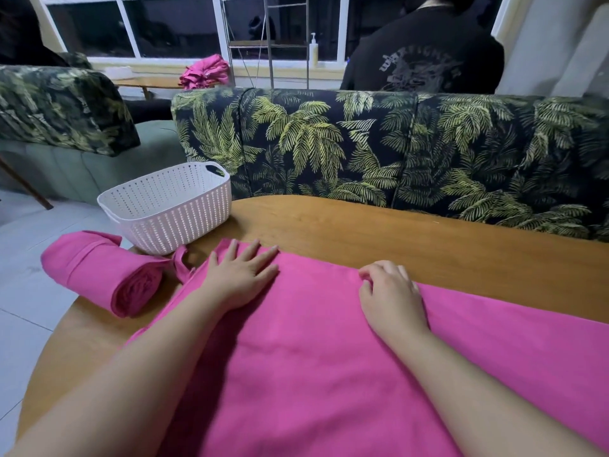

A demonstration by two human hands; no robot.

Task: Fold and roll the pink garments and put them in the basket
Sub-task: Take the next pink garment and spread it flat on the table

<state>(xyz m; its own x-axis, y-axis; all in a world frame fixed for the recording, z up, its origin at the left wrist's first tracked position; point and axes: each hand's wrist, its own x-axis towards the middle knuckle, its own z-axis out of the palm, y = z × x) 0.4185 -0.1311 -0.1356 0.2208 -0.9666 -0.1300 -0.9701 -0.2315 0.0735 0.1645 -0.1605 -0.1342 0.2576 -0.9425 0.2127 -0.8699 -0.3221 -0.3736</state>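
1. One pink garment [329, 351] lies spread flat on the wooden table [395, 232], directly under both forearms. Its long axis runs across the view from upper left to lower right, and its far edge slants the same way.
2. Both hands sit on that far edge, so neither has to reach. The left hand [242, 275] is nearer the garment's upper-left corner, and the right hand [390, 293] is near the middle of the edge.
3. The left hand lies flat, fingers straight and spread, pressing the cloth down. The right hand has its fingers curled at the edge and seems to pinch a bit of fabric, though the fingertips are tucked under and I cannot be sure of the grasp.
4. The cloth looks smooth and matte, with only faint creases; a fold or roll would probably start from this far edge and come toward the person.
5. A rolled pink garment [99, 275] lies on the table's left rim, just beside the spread one, its open spiral end facing the camera. A loose strap [181, 262] trails between the two.
6. The white perforated basket [171, 209] stands just behind the roll, nearer the left hand, and nothing shows inside it.
7. Beyond the table runs a palm-print sofa back [362, 143]. A further pink heap [206, 72] rests on a far table by the window.
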